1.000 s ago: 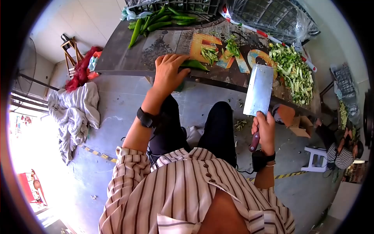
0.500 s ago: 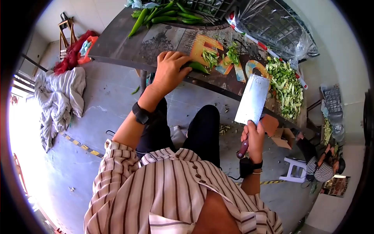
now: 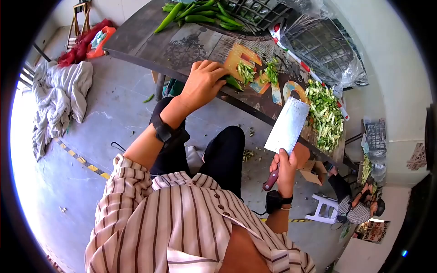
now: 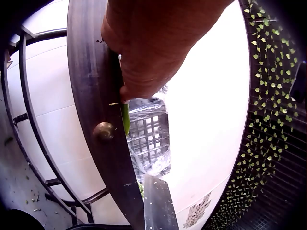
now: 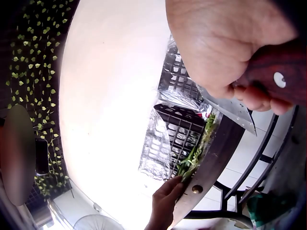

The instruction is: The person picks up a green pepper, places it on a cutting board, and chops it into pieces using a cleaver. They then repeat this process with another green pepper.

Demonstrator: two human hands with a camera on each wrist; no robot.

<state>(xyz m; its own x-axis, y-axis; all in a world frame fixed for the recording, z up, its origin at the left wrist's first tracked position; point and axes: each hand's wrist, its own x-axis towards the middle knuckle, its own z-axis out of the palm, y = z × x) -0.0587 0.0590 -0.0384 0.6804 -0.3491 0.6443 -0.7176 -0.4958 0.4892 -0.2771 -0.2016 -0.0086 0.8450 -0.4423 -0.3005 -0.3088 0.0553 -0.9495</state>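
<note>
At the table's near edge, my left hand (image 3: 202, 84) holds down a long green pepper (image 3: 233, 83), fingers bent over it and thumb along its near side. Most of that pepper is hidden under the hand; its tip sticks out to the right. My right hand (image 3: 286, 168) grips a cleaver (image 3: 289, 125) by its dark red wooden handle, the broad blade pointing up and overlapping the table edge in the head view. Two small heaps of sliced pepper (image 3: 246, 71) lie just beyond the held pepper. A large pile of chopped pepper (image 3: 325, 116) covers the table's right end.
Whole green peppers (image 3: 200, 16) lie at the back left of the table (image 3: 136, 43), beside a black plastic crate (image 3: 255, 13). A red-and-white pole (image 3: 305, 66) runs along the back. On the right, another person (image 3: 359, 207) sits near a white stool (image 3: 322, 209) and a cardboard box (image 3: 314, 172).
The head view has turned, so the table's right side sits lower and further left. My left hand stays on the pepper, and the right keeps its grip on the cleaver beside the table edge.
</note>
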